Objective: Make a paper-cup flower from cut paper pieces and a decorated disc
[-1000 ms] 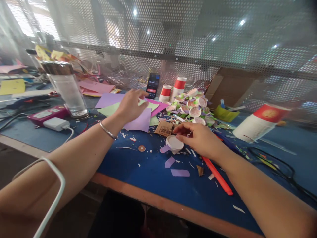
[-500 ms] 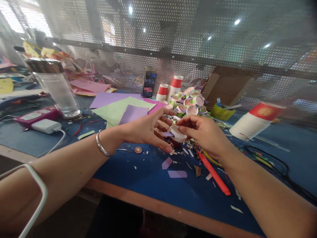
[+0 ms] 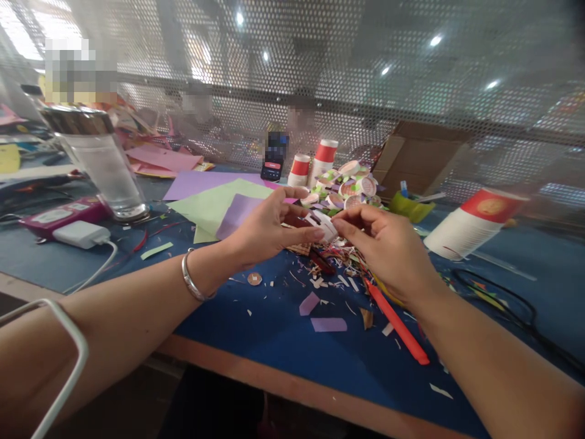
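Observation:
Both my hands meet above the blue table [image 3: 274, 341], a little above its surface. My left hand [image 3: 267, 227], with a silver bangle on its wrist, pinches one side of a small white paper disc [image 3: 323, 224]. My right hand [image 3: 388, 247] pinches the other side of the same disc with thumb and forefinger. Paper scraps [image 3: 328, 324] in purple and white lie on the table below them. A red pen [image 3: 397, 323] lies under my right wrist.
A pile of decorated paper discs [image 3: 351, 189] and two red-and-white paper cups [image 3: 315, 163] stand behind my hands. Purple and green paper sheets [image 3: 214, 198] lie to the left, beyond them a glass jar [image 3: 103, 164]. A tipped paper cup [image 3: 475, 224] and black cables [image 3: 512, 305] lie right.
My left hand left the purple sheets and came right to meet my right hand. My right hand lifted the white disc off the table, and both now pinch it.

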`<act>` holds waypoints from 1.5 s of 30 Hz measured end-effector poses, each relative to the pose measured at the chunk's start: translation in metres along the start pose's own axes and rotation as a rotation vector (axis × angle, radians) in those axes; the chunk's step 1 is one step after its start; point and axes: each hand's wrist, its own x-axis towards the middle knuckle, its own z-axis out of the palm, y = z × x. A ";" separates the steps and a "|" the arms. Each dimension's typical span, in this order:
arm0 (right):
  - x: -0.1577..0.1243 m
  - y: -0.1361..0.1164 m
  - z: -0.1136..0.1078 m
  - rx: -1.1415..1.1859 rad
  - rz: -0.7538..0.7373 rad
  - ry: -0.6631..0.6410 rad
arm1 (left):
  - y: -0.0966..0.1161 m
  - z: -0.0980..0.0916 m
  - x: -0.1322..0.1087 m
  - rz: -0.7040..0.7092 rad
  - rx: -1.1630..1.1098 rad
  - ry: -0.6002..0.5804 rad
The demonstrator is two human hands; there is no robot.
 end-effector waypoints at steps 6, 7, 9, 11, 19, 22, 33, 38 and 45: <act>-0.005 -0.015 -0.001 -0.038 -0.089 -0.008 | 0.004 0.002 -0.002 -0.025 -0.033 0.047; -0.006 -0.015 0.000 -0.028 -0.092 -0.014 | 0.004 0.002 -0.002 -0.034 -0.062 0.054; -0.006 -0.016 0.000 -0.020 -0.096 -0.019 | 0.004 0.004 -0.002 -0.056 -0.126 0.058; -0.007 -0.016 0.001 -0.029 -0.107 -0.014 | 0.004 0.006 -0.002 -0.069 -0.178 0.050; -0.010 -0.023 0.003 -0.032 -0.126 -0.007 | 0.002 0.011 -0.003 -0.005 -0.130 0.060; -0.011 -0.025 0.002 -0.021 -0.128 -0.007 | 0.001 0.009 -0.003 0.057 -0.092 0.056; -0.012 -0.027 -0.003 0.021 -0.192 -0.007 | 0.003 0.007 -0.004 0.255 0.054 0.080; -0.013 -0.026 0.000 -0.039 -0.216 0.042 | 0.004 0.007 -0.004 0.259 0.107 0.116; -0.016 -0.028 0.003 -0.151 -0.243 0.073 | 0.006 0.006 -0.005 0.222 0.108 0.100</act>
